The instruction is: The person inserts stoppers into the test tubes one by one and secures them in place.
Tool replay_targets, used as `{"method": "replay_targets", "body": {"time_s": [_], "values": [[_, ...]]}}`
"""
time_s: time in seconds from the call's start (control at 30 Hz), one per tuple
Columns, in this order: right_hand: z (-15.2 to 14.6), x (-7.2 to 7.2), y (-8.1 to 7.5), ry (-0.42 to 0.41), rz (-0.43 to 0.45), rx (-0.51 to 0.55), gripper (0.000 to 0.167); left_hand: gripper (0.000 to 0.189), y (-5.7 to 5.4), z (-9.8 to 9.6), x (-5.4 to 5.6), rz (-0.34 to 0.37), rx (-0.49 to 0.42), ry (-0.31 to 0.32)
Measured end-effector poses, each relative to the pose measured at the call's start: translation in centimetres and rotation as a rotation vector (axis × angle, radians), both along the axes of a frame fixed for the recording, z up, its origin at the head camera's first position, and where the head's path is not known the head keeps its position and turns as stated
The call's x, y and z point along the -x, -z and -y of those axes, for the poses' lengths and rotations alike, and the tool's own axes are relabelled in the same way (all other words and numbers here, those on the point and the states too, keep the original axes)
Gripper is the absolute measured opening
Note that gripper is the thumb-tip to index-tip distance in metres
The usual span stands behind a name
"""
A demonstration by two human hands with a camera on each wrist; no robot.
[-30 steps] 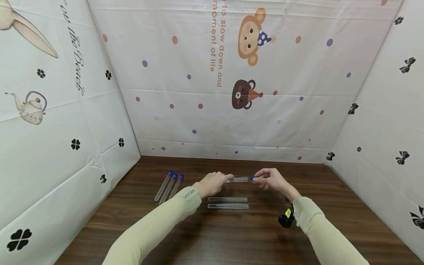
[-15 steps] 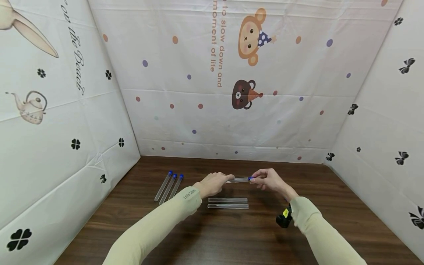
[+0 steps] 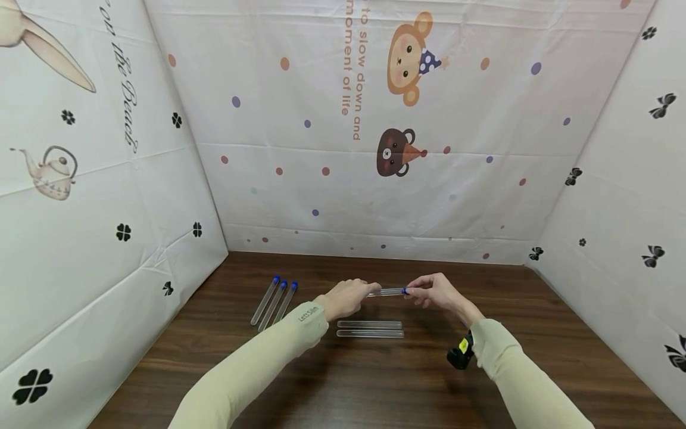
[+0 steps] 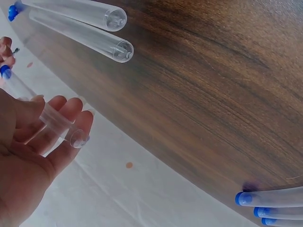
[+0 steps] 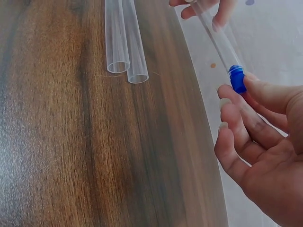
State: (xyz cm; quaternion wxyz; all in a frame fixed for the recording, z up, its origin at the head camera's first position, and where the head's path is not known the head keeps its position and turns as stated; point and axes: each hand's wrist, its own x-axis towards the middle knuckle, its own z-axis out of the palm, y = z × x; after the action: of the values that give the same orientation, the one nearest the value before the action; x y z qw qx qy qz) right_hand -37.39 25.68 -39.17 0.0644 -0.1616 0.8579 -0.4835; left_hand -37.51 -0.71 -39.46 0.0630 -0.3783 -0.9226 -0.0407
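Observation:
My left hand (image 3: 345,299) grips a clear test tube (image 3: 387,292) between thumb and fingers. In the left wrist view the tube's rounded end (image 4: 78,139) pokes out past the fingers. My right hand (image 3: 436,292) pinches a blue cap (image 5: 237,79) by thumb and fingertips at the tube's open mouth. Part of the cap's ribbed plug shows at the glass-clear rim. Both hands are raised over the table, the tube lying nearly level between them. Two uncapped test tubes (image 3: 370,329) lie side by side on the table, nearer the body.
Three tubes with blue caps (image 3: 276,302) lie slanted at the left, beside the left forearm. Blue cap pieces (image 4: 13,12) show at the left wrist view's corner. A black device with a yellow label (image 3: 460,356) sits by the right wrist. Patterned white cloth walls enclose the wooden table (image 3: 375,387).
The right hand has moved slightly left, bringing the blue cap from apart from the tube to its mouth. The left hand has stayed in place with the tube.

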Motion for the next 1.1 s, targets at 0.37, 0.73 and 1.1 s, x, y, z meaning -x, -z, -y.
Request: {"method": "replay_targets", "body": {"time_s": [0.37, 0.73, 1.1], "values": [[-0.56, -0.15, -0.05, -0.038, 0.003, -0.009, 0.027, 0.056, -0.16, -0.41, -0.25, 0.005, 0.017, 0.013], [-0.54, -0.30, -0.05, -0.046, 0.011, -0.006, 0.028, 0.048, -0.15, -0.89, -0.56, -0.010, 0.024, 0.000], [-0.48, -0.17, -0.55, -0.108, -0.005, -0.115, 0.036, 0.032, -0.05, -0.88, -0.80, -0.043, 0.050, -0.017]]}}
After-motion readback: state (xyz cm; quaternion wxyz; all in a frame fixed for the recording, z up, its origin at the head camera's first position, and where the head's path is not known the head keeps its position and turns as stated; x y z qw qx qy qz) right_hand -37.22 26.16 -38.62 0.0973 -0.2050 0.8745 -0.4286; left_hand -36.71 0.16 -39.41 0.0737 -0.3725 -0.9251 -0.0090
